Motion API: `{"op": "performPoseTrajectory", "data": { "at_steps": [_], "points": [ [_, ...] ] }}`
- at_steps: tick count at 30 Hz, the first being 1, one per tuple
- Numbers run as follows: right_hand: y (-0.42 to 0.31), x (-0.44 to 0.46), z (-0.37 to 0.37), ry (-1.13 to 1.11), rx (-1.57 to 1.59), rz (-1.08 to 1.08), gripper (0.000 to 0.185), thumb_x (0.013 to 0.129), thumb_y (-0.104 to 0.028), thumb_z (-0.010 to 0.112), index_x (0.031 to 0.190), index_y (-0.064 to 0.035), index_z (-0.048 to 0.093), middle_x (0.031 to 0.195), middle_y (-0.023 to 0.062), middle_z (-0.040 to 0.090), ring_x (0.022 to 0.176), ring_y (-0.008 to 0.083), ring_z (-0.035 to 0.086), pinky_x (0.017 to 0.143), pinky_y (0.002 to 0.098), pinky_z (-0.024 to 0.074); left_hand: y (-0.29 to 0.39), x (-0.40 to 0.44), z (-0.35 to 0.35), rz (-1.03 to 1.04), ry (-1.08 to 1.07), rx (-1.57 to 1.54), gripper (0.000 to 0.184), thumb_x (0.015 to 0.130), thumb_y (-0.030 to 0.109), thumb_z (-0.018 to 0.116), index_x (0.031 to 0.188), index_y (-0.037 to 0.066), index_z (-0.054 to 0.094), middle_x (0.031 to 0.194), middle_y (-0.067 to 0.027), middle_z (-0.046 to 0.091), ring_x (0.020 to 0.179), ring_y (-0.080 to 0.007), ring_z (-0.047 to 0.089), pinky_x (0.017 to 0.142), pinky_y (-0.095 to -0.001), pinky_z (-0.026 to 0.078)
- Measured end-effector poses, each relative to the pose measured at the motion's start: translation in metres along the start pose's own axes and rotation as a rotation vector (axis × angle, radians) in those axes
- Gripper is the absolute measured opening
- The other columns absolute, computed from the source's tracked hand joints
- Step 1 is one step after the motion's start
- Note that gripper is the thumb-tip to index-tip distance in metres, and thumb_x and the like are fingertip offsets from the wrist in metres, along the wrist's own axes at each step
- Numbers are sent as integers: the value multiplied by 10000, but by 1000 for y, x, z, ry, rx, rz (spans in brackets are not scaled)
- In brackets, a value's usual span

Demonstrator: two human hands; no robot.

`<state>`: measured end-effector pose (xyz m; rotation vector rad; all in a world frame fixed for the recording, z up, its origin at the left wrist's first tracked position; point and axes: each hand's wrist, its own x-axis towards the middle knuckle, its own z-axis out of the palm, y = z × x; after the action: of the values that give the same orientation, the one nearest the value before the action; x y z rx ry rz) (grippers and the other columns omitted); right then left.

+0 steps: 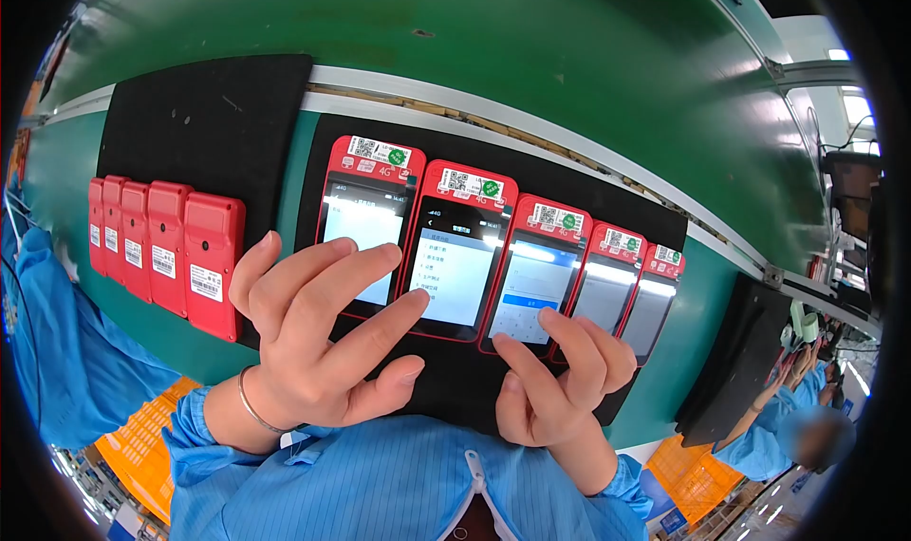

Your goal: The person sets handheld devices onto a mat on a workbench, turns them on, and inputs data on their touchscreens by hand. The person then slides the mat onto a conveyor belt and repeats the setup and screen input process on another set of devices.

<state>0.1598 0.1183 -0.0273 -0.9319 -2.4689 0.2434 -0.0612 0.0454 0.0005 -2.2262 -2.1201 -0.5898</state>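
Note:
Several red handheld payment terminals with lit screens lie face up in a row before me. My left hand [313,346] spreads its fingers over the leftmost terminal [365,218]. Its index fingertip is at the lower left of the screen on the second terminal [460,247], which displays a menu list. Two fingertips of my right hand [560,384] are at the lower screen of the third terminal [536,266], with a blue button showing; the hand holds nothing. Further right are a fourth terminal [607,280] and a fifth terminal [653,304], both with pale screens.
More red terminals [213,256] lie face down on a black mat [204,114] at left. A metal rail [455,114] runs behind the row, beyond it a green surface [474,38]. Orange crates [142,441] and people in blue [76,342] flank both sides.

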Motion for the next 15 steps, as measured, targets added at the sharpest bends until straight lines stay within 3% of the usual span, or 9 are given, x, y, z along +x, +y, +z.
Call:
{"op": "performPoseTrajectory", "data": {
  "at_steps": [15],
  "points": [
    [1,0,-1,20,1,-5,278,746,-226,555,918,-194,770,1140,0,619,1061,163,470,922,343,285,1,0,0,5,8,-1,384,915,423,466,926,161,745,1172,-103,595,1110,-283,486,1078,-482,242]
  ]
}}
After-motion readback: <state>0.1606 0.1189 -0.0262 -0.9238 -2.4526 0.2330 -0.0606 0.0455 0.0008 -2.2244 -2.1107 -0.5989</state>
